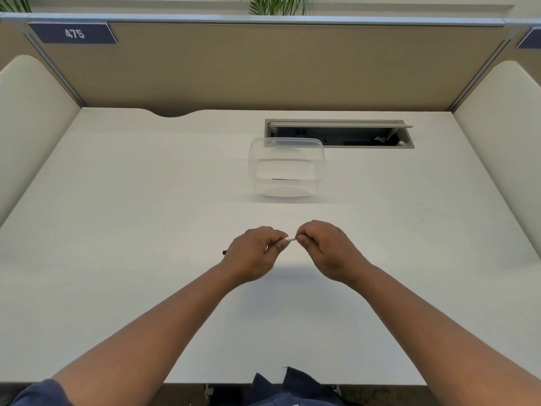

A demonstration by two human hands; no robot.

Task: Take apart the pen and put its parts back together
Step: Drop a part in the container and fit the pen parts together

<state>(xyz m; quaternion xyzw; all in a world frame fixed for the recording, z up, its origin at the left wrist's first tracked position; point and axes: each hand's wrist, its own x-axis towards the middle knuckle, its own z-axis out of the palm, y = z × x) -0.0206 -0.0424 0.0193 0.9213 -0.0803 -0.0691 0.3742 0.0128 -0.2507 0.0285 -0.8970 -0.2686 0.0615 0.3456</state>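
Pen point(291, 238) sits pinched at both ends above the near tabletop point(146, 200), your left hand point(254, 253) curled round the barrel, your right hand point(325, 249) nipping its tip. You look to be mid-separation or rejoining; next, keep both halves aligned.

The white number "475" stands on a dark blue rectangular label point(74, 33) fixed at the upper left of the tan fabric partition panel point(263, 65). A second blue label point(531, 39) at the right edge shows no readable text.
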